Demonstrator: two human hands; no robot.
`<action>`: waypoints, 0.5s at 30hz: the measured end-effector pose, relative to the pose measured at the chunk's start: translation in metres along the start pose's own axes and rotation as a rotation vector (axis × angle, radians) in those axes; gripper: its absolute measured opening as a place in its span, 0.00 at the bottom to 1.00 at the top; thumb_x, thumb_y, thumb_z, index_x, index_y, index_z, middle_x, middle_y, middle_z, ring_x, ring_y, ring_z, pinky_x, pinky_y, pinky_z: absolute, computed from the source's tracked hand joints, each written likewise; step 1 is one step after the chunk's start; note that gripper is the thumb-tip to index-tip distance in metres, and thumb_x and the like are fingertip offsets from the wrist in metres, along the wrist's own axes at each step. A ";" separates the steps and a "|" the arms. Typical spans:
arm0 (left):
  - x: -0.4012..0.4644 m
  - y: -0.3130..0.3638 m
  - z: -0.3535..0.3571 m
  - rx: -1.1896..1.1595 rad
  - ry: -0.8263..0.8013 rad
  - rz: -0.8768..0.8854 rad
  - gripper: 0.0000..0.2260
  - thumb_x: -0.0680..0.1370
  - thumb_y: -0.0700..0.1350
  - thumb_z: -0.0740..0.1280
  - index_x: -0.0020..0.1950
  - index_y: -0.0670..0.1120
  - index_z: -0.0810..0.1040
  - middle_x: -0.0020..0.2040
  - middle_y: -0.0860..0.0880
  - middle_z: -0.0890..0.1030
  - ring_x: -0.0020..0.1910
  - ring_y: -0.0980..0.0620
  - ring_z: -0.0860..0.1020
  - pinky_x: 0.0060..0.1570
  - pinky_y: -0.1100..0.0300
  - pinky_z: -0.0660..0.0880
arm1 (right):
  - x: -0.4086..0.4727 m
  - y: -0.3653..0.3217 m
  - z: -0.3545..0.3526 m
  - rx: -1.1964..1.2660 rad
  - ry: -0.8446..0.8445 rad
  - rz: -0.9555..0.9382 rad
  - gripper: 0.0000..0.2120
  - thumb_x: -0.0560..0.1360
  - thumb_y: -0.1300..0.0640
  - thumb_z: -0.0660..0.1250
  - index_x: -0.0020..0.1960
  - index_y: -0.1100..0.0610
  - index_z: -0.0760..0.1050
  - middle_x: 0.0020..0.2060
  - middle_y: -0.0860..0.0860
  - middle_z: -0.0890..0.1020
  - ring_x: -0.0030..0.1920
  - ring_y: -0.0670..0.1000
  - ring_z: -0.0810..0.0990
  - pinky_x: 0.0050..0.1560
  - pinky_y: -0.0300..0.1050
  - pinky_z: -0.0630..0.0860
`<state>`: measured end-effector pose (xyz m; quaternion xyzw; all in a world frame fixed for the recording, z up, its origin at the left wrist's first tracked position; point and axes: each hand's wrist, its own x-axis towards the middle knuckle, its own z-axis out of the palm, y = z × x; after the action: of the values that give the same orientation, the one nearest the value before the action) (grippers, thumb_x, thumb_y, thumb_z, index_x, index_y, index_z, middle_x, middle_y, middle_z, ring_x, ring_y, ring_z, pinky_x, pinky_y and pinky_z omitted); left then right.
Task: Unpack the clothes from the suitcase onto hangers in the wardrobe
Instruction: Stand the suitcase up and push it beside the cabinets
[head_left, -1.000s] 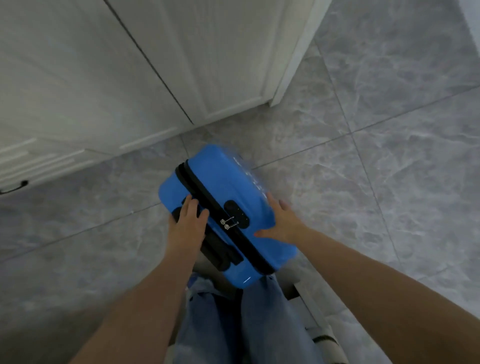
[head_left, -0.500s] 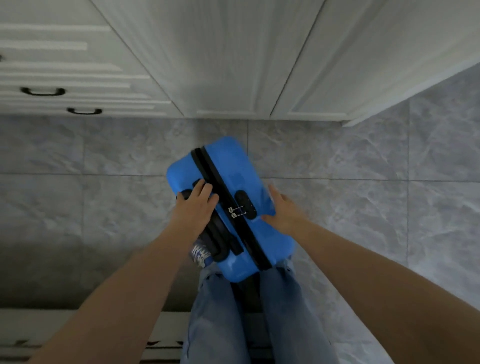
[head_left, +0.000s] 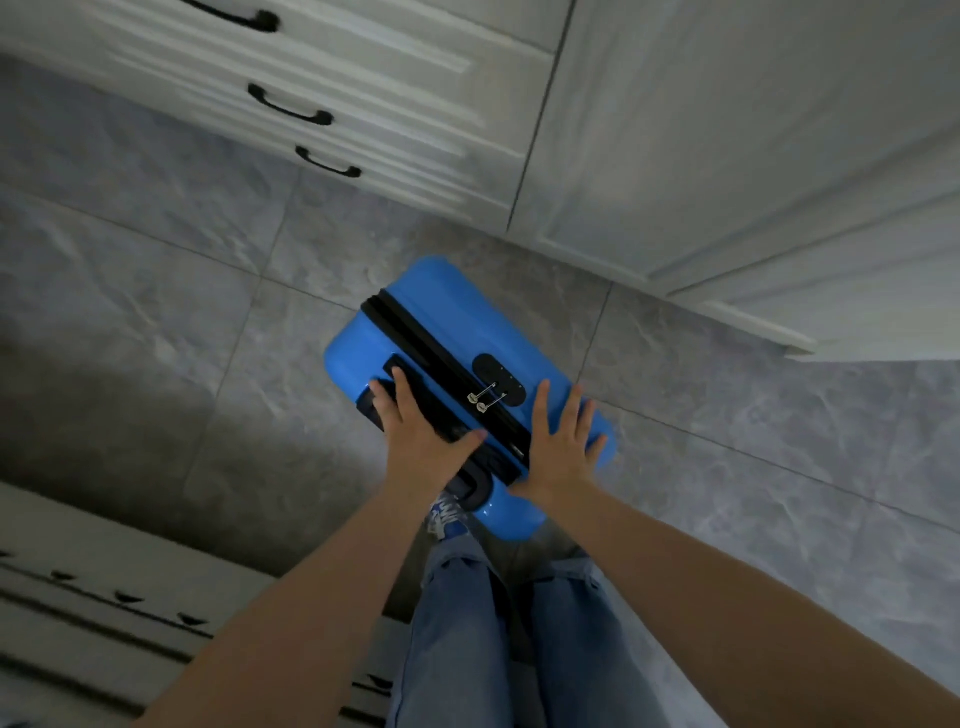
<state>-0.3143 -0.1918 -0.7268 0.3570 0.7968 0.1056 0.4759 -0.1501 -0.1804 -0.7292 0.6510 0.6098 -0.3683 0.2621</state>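
We've both hands flat, fingers spread, on the suitcase (head_left: 457, 338) top: left hand (head_left: 421, 436) over its handle, right hand (head_left: 558, 452) beside zip. Case upright on floor, wardrobe (head_left: 727, 130) just beyond; long axis runs diagonally away-left.

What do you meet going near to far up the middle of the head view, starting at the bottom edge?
Jeans → left hand and right hand, level with each other on the blue suitcase → grey floor tiles → white wardrobe door.
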 end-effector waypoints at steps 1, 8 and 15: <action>0.005 -0.006 -0.006 0.022 -0.023 -0.002 0.63 0.64 0.57 0.80 0.79 0.50 0.33 0.78 0.45 0.29 0.78 0.43 0.35 0.75 0.48 0.48 | 0.004 -0.011 -0.001 -0.033 0.017 0.000 0.68 0.66 0.43 0.79 0.76 0.52 0.23 0.75 0.63 0.28 0.76 0.67 0.32 0.74 0.70 0.44; 0.039 -0.027 -0.059 0.012 0.009 -0.039 0.71 0.57 0.57 0.83 0.76 0.48 0.27 0.75 0.41 0.25 0.76 0.39 0.30 0.74 0.41 0.41 | 0.029 -0.081 -0.020 -0.214 0.026 -0.072 0.68 0.66 0.42 0.78 0.76 0.52 0.24 0.76 0.63 0.30 0.77 0.67 0.35 0.75 0.68 0.49; 0.083 -0.064 -0.148 0.042 0.105 -0.057 0.73 0.55 0.58 0.83 0.77 0.47 0.29 0.76 0.39 0.28 0.77 0.37 0.33 0.74 0.37 0.46 | 0.046 -0.197 -0.015 -0.365 -0.016 -0.089 0.68 0.66 0.36 0.75 0.74 0.55 0.21 0.75 0.65 0.30 0.77 0.71 0.40 0.73 0.68 0.58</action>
<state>-0.4922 -0.1570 -0.7388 0.3380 0.8327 0.0939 0.4285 -0.3425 -0.1172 -0.7359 0.5622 0.6926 -0.2679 0.3640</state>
